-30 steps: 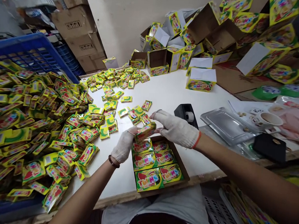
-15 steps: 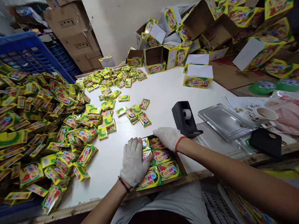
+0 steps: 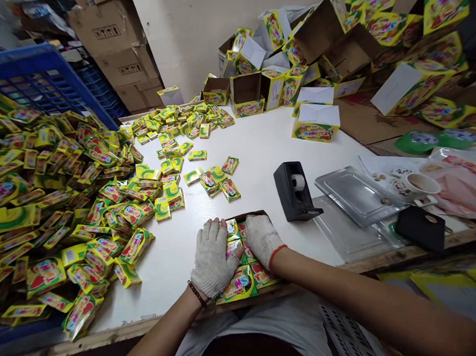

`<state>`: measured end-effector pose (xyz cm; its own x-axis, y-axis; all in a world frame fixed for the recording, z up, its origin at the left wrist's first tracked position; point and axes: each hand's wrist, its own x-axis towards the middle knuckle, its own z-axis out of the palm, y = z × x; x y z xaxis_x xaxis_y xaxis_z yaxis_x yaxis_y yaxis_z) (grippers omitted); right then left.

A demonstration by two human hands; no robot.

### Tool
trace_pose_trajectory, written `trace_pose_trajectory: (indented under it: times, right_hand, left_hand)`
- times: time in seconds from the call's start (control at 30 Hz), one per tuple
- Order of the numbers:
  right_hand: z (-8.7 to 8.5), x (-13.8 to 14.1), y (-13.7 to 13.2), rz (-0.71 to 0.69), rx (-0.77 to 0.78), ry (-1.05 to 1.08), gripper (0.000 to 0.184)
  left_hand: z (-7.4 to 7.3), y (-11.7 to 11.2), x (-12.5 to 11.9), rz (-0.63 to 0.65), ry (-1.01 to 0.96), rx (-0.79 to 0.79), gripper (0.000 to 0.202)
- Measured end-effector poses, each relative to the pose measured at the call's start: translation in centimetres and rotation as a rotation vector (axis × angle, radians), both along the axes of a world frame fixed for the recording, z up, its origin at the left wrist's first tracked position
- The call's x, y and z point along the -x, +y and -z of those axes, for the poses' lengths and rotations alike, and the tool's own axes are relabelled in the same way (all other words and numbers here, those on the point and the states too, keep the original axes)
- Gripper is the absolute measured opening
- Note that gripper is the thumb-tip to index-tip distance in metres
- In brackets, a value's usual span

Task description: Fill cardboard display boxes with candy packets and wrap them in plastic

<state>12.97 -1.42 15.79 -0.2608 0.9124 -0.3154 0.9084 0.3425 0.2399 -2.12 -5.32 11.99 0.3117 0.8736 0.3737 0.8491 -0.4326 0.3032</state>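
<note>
A shallow brown cardboard box [image 3: 255, 213] lies at the table's near edge, filled with flat yellow-green packs [image 3: 237, 285] in rows. My left hand [image 3: 212, 259], in a white fingertip-less glove, holds the box's left side, with the thumb over the packs and the other fingers stretched along the edge. Inside the box, my gloved right hand [image 3: 263, 239] presses down on the packs at the right. Its fingers are curled and their tips hidden, so I cannot see whether anything is in them.
Loose packs [image 3: 134, 214] heap up at the left by a blue crate [image 3: 46, 77]. A black tape dispenser [image 3: 295, 192] stands right of the box, beside clear plastic trays [image 3: 358, 193], a cup [image 3: 421, 184] and a black case [image 3: 420, 227]. Yellow display boxes [image 3: 316, 121] stand behind.
My right hand has moved from the box's far right corner toward me and into the box, over the right-hand packs, with its fingers now curled. My left hand stays in place.
</note>
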Motion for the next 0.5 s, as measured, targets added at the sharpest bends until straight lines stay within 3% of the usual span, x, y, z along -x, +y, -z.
trace_pose_trajectory:
  times: [0.2,0.33,0.4,0.5]
  right_hand:
    - [1.8,0.1,-2.1,0.078,-0.087,0.012,0.050]
    - [2.4,-0.3,-4.2,0.125,-0.089,0.151,0.054]
    - [2.3,-0.4,-4.5,0.144,-0.057,0.202,0.057]
    - [1.3,-0.5,-4.0,0.175,0.038,0.200,0.061]
  left_hand:
    - [0.2,-0.4,0.0,-0.007,-0.013,0.003,0.062]
    - [0.2,0.1,0.8,0.029,-0.023,0.016,0.052]
    - [-0.6,2.0,1.3,0.028,-0.065,0.016,0.044]
    - [-2.2,7.7,1.6,-0.051,-0.042,0.097,0.039]
